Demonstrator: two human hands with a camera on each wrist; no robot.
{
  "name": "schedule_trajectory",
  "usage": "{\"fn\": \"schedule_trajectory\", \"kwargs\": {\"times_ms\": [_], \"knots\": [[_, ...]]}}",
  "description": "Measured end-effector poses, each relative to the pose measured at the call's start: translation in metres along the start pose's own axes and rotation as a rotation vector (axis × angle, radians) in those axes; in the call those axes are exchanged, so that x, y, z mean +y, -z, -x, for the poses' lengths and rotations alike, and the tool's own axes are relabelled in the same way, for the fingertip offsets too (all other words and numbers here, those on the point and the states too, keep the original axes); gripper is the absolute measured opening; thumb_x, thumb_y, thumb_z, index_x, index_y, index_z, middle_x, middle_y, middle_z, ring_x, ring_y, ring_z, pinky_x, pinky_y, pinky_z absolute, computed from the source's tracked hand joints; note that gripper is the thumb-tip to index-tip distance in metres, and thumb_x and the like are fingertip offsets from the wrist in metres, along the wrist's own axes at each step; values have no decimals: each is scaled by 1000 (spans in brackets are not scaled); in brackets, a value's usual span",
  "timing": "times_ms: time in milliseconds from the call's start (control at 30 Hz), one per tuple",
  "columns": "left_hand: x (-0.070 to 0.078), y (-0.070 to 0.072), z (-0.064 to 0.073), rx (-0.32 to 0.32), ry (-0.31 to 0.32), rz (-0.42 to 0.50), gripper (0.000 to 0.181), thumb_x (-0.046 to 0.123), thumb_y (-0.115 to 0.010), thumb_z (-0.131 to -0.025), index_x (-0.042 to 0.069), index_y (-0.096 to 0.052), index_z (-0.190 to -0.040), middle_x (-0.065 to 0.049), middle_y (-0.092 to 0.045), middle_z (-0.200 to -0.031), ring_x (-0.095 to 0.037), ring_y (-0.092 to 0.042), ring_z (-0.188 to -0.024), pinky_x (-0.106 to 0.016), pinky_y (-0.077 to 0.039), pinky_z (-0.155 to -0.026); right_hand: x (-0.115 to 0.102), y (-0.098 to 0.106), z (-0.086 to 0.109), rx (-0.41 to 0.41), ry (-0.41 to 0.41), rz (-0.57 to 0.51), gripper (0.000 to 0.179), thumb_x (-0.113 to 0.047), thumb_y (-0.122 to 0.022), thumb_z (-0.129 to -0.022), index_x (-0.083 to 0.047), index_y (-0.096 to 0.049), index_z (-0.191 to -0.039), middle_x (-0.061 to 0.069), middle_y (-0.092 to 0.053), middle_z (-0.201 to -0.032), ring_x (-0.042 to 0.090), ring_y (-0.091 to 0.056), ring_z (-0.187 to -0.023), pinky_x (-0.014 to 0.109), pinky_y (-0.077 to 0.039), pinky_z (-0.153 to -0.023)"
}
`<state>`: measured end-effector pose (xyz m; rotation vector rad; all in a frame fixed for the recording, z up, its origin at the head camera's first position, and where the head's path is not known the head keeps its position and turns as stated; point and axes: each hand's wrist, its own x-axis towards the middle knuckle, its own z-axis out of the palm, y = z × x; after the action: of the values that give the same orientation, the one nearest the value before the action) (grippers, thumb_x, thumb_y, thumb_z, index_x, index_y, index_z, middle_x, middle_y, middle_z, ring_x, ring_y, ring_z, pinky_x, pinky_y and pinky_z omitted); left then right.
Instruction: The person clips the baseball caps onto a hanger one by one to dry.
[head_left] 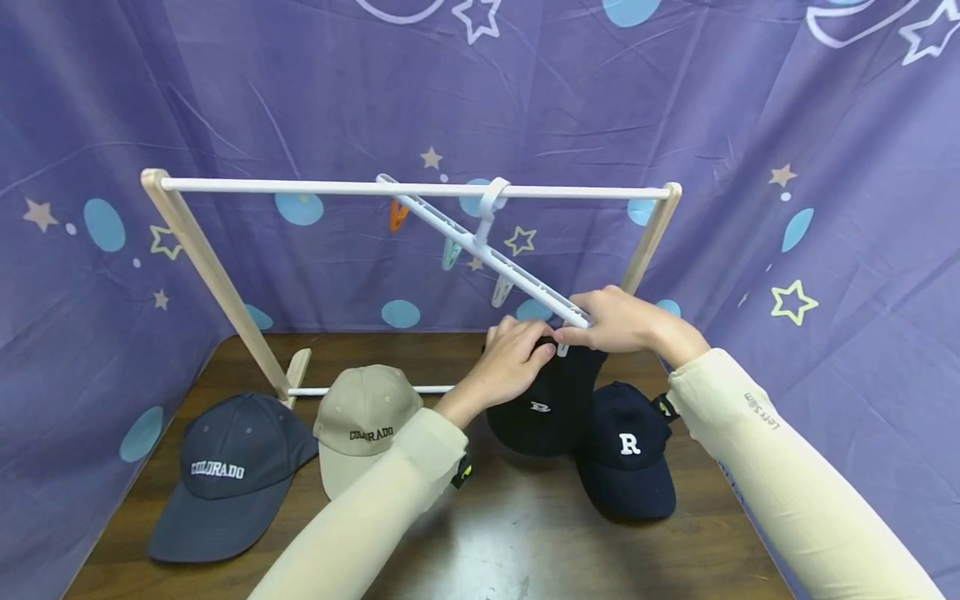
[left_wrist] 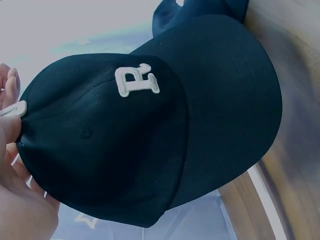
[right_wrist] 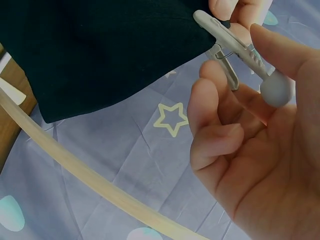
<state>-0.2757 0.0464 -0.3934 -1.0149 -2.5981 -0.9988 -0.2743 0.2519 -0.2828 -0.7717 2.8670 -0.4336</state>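
1. Now my left hand (head_left: 506, 358) pinches the black cap (head_left: 540, 408) below the near right end of the hanger (head_left: 480, 244); letting go early could drop it.
2. My right hand (head_left: 618, 321) curls round the pale clip (right_wrist: 232, 44), how firmly I cannot tell; a shallow bite could slip off the cloth.
3. Lopsided weight might tilt the hanger on the bar (head_left: 315, 187).

Two caps (head_left: 232, 479) (head_left: 363, 412) read COLORADO, black and navy caps (head_left: 536, 417) (head_left: 626, 462) R, sleeve (head_left: 787, 475) Lets Slim
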Motion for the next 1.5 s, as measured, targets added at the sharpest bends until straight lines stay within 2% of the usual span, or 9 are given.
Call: {"fn": "schedule_trajectory", "kwargs": {"times_ms": [200,667,933,1200,1367,1500], "knots": [[-5,1,3,14,18,5,25,26,-54,-111,13,-65,-130,-4,-69,-130,-27,-51,-115,-46,-37,-100,0,-6,2,21,30,-19,26,-36,-75,-99,-11,-66,-102,-2,-59,-75,13,-56,-66,33,-46,-66],[-14,0,7,40,20,-15,24,23,-57,-109,12,-67,-128,-5,-69,-127,-30,-51,-116,-48,-38,-99,5,-19,2,56,63,-17,35,-35,-76,-99,-7,-68,-118,-4,-57,-68,11,-54,-61,32,-45,-63],[-19,0,10,53,14,-18,21,22,-59,-109,12,-68,-125,-5,-69,-121,-31,-51,-118,-49,-40,-102,9,-28,8,41,30,-35,39,-36,-74,-100,-6,-69,-126,-1,-61,-71,12,-57,-63,34,-47,-64],[-29,2,15,66,1,-29,22,20,-61,-108,11,-68,-126,-6,-68,-123,-31,-52,-116,-50,-40,-103,12,-40,13,64,33,-112,24,-34,-73,-101,-11,-68,-109,-2,-61,-71,12,-57,-62,33,-47,-62],[-34,6,18,73,-7,-19,26,16,-62,-107,9,-66,-131,-8,-66,-130,-32,-52,-120,-50,-39,-108,13,-47,18,85,1,-188,21,-34,-73,-101,-14,-67,-106,-4,-64,-72,14,-61,-64,34,-49,-64],[-39,11,21,72,-6,0,28,14,-62,-106,9,-65,-134,-8,-64,-133,-32,-52,-124,-50,-38,-111,12,-54,20,100,11,-228,19,-34,-73,-102,-16,-68,-106,-4,-65,-73,14,-62,-63,34,-50,-63]]}}
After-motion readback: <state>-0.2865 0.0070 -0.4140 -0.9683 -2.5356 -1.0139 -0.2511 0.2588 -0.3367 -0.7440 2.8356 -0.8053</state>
